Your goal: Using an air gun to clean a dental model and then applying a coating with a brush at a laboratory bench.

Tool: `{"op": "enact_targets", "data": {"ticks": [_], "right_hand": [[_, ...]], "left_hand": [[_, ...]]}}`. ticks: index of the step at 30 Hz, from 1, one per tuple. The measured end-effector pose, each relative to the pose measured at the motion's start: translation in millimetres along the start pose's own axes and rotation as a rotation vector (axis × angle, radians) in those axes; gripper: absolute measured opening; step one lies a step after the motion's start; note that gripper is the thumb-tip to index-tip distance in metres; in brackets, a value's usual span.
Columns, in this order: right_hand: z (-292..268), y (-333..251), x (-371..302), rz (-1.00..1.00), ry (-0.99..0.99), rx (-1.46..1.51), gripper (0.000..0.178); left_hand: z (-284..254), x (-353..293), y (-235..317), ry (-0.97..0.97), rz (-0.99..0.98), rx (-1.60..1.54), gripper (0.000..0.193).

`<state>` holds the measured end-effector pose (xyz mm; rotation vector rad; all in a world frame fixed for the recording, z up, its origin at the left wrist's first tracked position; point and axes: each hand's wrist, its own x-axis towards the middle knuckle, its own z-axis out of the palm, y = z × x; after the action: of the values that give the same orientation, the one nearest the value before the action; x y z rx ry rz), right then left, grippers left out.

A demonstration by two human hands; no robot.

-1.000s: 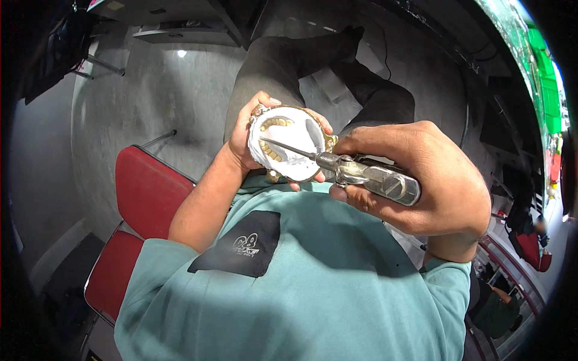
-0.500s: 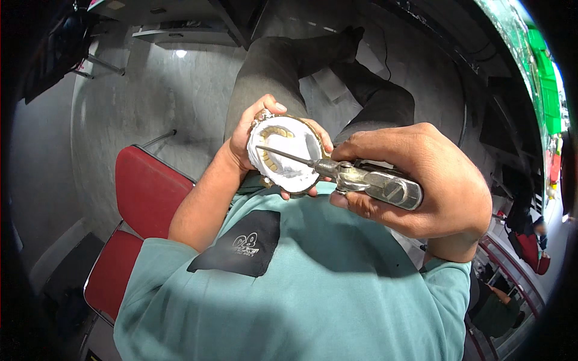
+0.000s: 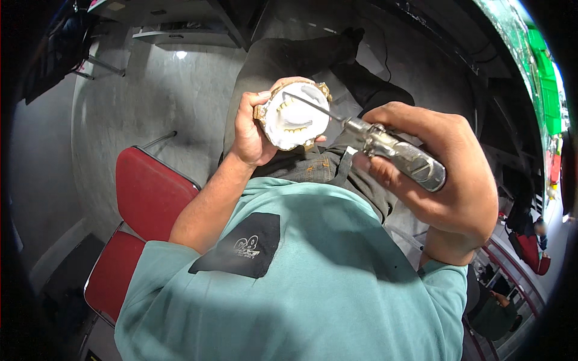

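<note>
In the last half second I saw the plaster mold (image 3: 296, 115) rise a little in the frame and turn, so that its two runs of yellowish teeth (image 3: 295, 130) sat toward the upper left and along the bottom of the white face. The metal tool (image 3: 409, 157) had slid toward the right, and the tip of its thin rod (image 3: 317, 109) had shifted from the left of the curve to near the mold's upper edge. I judged that this gave the rod a different stretch of plaster; whether the tip touched it, I couldn't tell.

The mold was just above the middle of the frame, inside a brass-coloured ring (image 3: 260, 112). The left hand (image 3: 251, 139) gripped it from the left, fingers curled around the ring, some hidden behind. The right hand (image 3: 459, 165) had its fingers wrapped firmly around the tool's body.

The rod crossed the mold's upper right, and I noted the left thumb (image 3: 260, 96) close to its tip, the likeliest thing to get in the way. Beneath lay the dark trousers (image 3: 265, 69) and grey floor (image 3: 150, 102). A red chair (image 3: 153, 192) stood at the left, green boxes (image 3: 545, 84) showed at the upper right, and another person (image 3: 497, 316) was at the lower right.
</note>
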<state>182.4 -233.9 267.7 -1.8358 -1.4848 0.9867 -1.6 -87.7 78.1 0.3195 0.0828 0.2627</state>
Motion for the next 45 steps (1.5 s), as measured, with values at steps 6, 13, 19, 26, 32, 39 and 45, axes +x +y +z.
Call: {"op": "enact_targets", "data": {"ticks": [6, 13, 19, 26, 32, 39, 45], "right_hand": [[-10, 2, -4, 0.056, -0.04, 0.09, 0.04], [-8, 6, -4, -0.012, -0.02, 0.145, 0.046], [-10, 5, -8, 0.036, -0.046, 0.14, 0.046], [-12, 8, -6, 0.0, -0.061, 0.167, 0.039], [-10, 7, -6, 0.062, -0.082, 0.103, 0.044], [-8, 5, -7, 0.043, -0.034, 0.095, 0.043], [-7, 4, -6, 0.022, -0.016, 0.123, 0.041]], "left_hand": [[5, 0, -3, 0.191, 0.117, 0.3, 0.07], [7, 2, -2, 0.217, 0.164, 0.352, 0.08], [6, 1, -3, 0.18, 0.171, 0.349, 0.074], [6, 2, -1, 0.199, 0.204, 0.398, 0.07], [11, 3, -6, 0.232, 0.256, 0.461, 0.068], [13, -1, -1, 0.229, 0.206, 0.429, 0.066], [12, -5, 0, 0.15, 0.005, 0.016, 0.076]]}}
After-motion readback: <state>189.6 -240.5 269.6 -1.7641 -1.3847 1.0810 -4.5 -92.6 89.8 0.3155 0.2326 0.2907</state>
